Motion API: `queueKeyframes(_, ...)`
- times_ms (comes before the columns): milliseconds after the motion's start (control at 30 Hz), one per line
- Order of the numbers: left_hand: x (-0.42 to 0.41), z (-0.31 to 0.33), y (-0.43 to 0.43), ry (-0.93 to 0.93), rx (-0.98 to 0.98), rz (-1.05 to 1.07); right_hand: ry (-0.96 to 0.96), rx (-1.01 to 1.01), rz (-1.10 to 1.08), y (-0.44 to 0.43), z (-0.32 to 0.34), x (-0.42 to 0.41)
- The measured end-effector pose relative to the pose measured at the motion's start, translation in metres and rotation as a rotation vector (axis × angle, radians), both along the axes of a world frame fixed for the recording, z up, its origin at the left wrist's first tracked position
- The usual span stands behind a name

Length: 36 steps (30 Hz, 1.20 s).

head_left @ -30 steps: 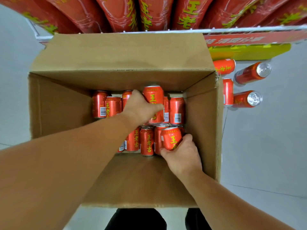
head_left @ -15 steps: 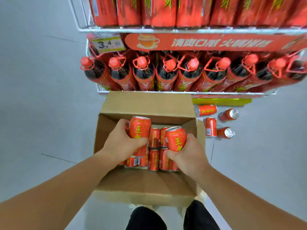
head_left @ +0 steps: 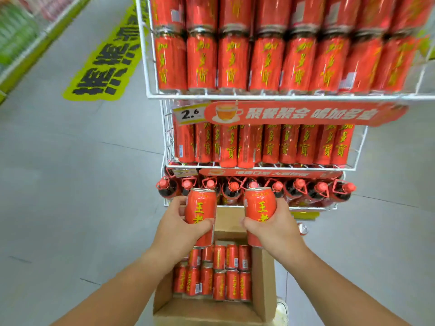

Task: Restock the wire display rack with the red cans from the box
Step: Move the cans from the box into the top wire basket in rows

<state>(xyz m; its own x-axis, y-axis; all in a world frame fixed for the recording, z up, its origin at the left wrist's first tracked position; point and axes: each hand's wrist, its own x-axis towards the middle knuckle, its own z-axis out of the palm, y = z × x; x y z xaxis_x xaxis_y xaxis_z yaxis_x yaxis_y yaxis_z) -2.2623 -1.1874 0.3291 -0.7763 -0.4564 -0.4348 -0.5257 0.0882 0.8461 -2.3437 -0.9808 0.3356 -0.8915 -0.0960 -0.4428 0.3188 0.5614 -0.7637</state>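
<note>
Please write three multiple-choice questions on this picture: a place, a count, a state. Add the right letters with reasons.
1. Where is the cardboard box? A under the left hand and right hand; B on a counter; C on a trolley.
2. How many cans are held? A one; B two; C four.
3. The box is: A taped shut; B empty; C open, with cans inside.
Key: 1 A, both hands are above it; 2 B, left can and right can; 3 C, cans show from above.

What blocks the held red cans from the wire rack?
Nothing visible. The red metal can in the left hand and the other can in the right hand face the white wire rack through open air; its rows look full.
</note>
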Motion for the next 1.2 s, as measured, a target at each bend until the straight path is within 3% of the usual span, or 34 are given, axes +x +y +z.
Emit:
queueKeyframes(467, -0.031, 0.258, -0.034, 0.364, -0.161, -0.083, 0.290, -0.202, -0.064, -0.031, 0.266, -0.021)
queueKeyframes(667, -0.044, 0.354, -0.036, 0.489, -0.132, -0.055, 0.433, -0.239, -0.087, -0.034, 0.364, -0.034)
queueKeyframes(933, -0.074, 0.444, -0.017, 0.614, -0.173, -0.042, 0.496, -0.242, -0.101, -0.024, 0.457, -0.056)
queueKeyframes(1200, -0.142, 0.512, -0.005, 0.644, -0.323, 0.057, 0.529, -0.298, -0.065, -0.005, 0.511, -0.146)
